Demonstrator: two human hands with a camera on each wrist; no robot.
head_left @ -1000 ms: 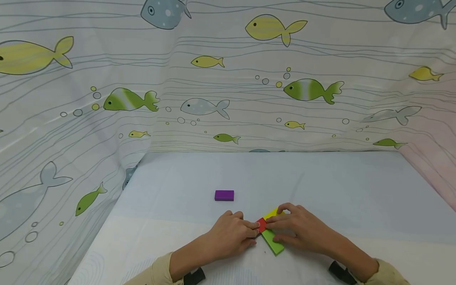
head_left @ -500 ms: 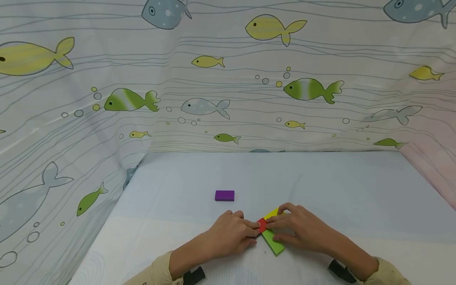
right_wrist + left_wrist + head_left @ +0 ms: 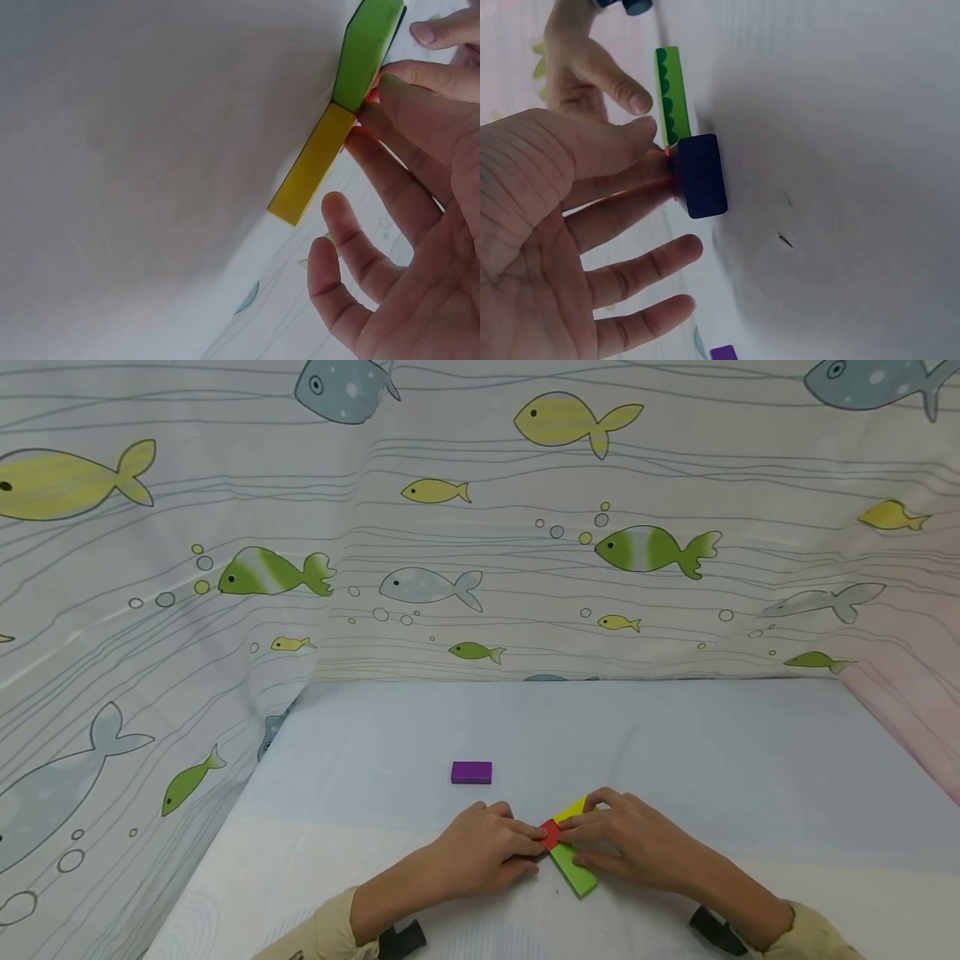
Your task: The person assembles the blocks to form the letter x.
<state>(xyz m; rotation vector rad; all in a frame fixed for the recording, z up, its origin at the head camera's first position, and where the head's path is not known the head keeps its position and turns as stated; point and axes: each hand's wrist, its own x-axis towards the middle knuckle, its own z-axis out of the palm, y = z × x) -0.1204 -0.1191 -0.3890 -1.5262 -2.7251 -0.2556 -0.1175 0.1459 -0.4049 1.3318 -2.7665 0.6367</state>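
Note:
A small red block [image 3: 551, 834] lies where a yellow block [image 3: 572, 810] and a green block [image 3: 574, 870] meet at an angle. My left hand [image 3: 487, 852] rests its straight index and middle fingertips on the red block from the left. In the left wrist view, a dark blue block [image 3: 703, 177] stands beside those fingertips, with the thumb apart from it. My right hand [image 3: 637, 843] touches the red block's other side with extended fingers, its thumb at the green block's edge. The right wrist view shows the yellow block's side [image 3: 311, 165], with the ring and little fingers loose beside it.
A purple block [image 3: 472, 772] lies farther back on the white table [image 3: 360, 735], left of the joined pieces. A fish-patterned cloth [image 3: 442, 543] hangs behind and along the left side. Small dark specks [image 3: 785, 240] mark the surface near the blue block.

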